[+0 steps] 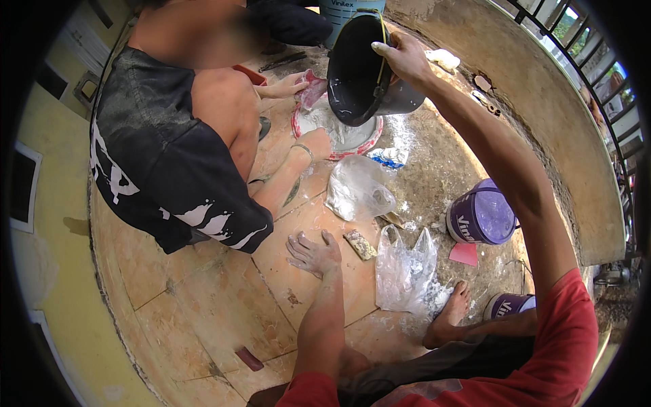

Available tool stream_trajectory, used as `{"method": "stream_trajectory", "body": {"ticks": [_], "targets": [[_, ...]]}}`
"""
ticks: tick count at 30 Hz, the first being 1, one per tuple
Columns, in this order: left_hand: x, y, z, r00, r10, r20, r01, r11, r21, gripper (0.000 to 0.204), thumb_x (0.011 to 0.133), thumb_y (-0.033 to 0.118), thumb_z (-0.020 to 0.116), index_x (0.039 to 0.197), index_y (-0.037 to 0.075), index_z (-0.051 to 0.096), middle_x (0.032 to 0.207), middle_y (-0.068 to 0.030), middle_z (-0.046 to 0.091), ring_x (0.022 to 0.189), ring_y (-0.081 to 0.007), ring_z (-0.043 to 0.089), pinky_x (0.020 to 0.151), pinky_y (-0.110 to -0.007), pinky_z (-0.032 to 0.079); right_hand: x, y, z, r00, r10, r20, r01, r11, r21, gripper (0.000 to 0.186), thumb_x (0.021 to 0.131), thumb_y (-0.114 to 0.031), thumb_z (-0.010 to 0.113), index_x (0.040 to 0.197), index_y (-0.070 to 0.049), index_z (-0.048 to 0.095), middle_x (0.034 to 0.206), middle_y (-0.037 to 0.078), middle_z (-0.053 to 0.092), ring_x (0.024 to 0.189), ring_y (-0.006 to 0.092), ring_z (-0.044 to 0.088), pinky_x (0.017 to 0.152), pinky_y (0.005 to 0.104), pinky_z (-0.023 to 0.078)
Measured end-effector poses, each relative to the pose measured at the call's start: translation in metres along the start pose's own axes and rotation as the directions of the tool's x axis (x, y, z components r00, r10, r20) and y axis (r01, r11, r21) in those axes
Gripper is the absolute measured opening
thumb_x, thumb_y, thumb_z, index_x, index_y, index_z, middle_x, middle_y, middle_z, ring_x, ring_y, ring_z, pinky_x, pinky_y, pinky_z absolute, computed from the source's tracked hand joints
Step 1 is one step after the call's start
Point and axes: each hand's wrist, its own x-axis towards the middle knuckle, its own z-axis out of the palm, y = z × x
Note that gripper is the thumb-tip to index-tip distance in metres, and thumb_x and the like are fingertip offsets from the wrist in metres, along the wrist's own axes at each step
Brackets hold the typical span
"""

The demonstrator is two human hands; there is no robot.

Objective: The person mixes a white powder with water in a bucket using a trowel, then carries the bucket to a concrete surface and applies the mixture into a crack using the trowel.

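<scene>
My right hand (401, 60) grips a black bucket (403, 98), tipped on its side above a red-rimmed basin (366, 150) of white, paste-like material. My left hand (312, 252) lies with fingers spread on the tiled floor (285, 308), beside a small crumpled packet (361, 245). A person in a black shirt (163, 156) crouches at the left; one of their hands (291, 86) holds a pink bag-like item (313, 85) at the basin's rim, the other (315, 142) is at the basin's near-left edge. A clear bag of white powder (359, 186) lies before the basin.
A purple pail (489, 214) and a partly hidden second pail (507, 305) stand at the right. A crumpled plastic bag (403, 264) lies near my bare foot (451, 312). A blue bucket (356, 10) stands behind. A low wall (569, 169) with railing curves along the right.
</scene>
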Motion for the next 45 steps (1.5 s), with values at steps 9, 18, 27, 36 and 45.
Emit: {"method": "stream_trajectory", "body": {"ticks": [9, 18, 27, 36, 45], "targets": [[0.0, 0.002, -0.003, 1.0, 0.011, -0.009, -0.011, 1.0, -0.009, 0.07, 0.092, 0.052, 0.065, 0.143, 0.009, 0.044, 0.16, -0.0129, 0.036, 0.158, -0.032, 0.022, 0.125, -0.066, 0.016, 0.002, -0.005, -0.002, 0.999, -0.002, -0.033, 0.003, 0.999, 0.034, 0.037, 0.097, -0.03, 0.071, 0.098, 0.007, 0.064, 0.077, 0.016, 0.07, 0.061, 0.0253, 0.074, 0.049, 0.0361, 0.063], [0.001, -0.004, -0.003, 0.999, 0.02, -0.046, -0.022, 1.0, -0.023, 0.07, 0.09, 0.05, 0.068, 0.141, 0.009, 0.044, 0.16, -0.0141, 0.037, 0.158, -0.0332, 0.024, 0.124, -0.067, 0.017, 0.002, 0.031, -0.025, 0.928, 0.346, -0.14, -0.243, 0.846, 0.475, 0.021, 0.094, -0.02, 0.072, 0.094, -0.002, 0.061, 0.075, 0.009, 0.068, 0.055, 0.0208, 0.069, 0.049, 0.0357, 0.062], [-0.002, 0.001, -0.001, 0.995, 0.059, -0.077, -0.059, 0.998, -0.003, 0.069, 0.09, 0.05, 0.068, 0.141, 0.009, 0.044, 0.157, -0.0151, 0.04, 0.155, -0.0342, 0.029, 0.123, -0.067, 0.021, -0.053, 0.158, -0.116, 0.758, 0.621, -0.201, -0.341, 0.639, 0.69, 0.018, 0.088, -0.012, 0.069, 0.094, 0.002, 0.06, 0.075, 0.012, 0.066, 0.061, 0.0273, 0.073, 0.054, 0.0413, 0.066], [-0.005, -0.004, 0.012, 0.986, 0.078, -0.145, -0.072, 0.996, 0.048, 0.069, 0.09, 0.054, 0.067, 0.141, 0.012, 0.047, 0.156, -0.0139, 0.042, 0.152, -0.0323, 0.035, 0.12, -0.066, 0.026, -0.106, 0.234, -0.193, 0.572, 0.813, -0.108, -0.643, 0.526, 0.557, 0.019, 0.095, -0.017, 0.061, 0.1, 0.002, 0.063, 0.084, 0.014, 0.072, 0.068, 0.0284, 0.075, 0.067, 0.0468, 0.068], [-0.004, -0.013, 0.013, 0.98, 0.124, -0.153, -0.12, 0.992, 0.032, 0.071, 0.088, 0.054, 0.071, 0.141, 0.012, 0.048, 0.156, -0.017, 0.043, 0.152, -0.0352, 0.035, 0.118, -0.07, 0.027, -0.186, 0.252, -0.229, 0.523, 0.85, 0.062, -0.807, 0.518, -0.285, 0.045, 0.108, -0.036, 0.053, 0.111, 0.004, 0.073, 0.101, 0.019, 0.075, 0.078, 0.0335, 0.077, 0.07, 0.0508, 0.066]]}}
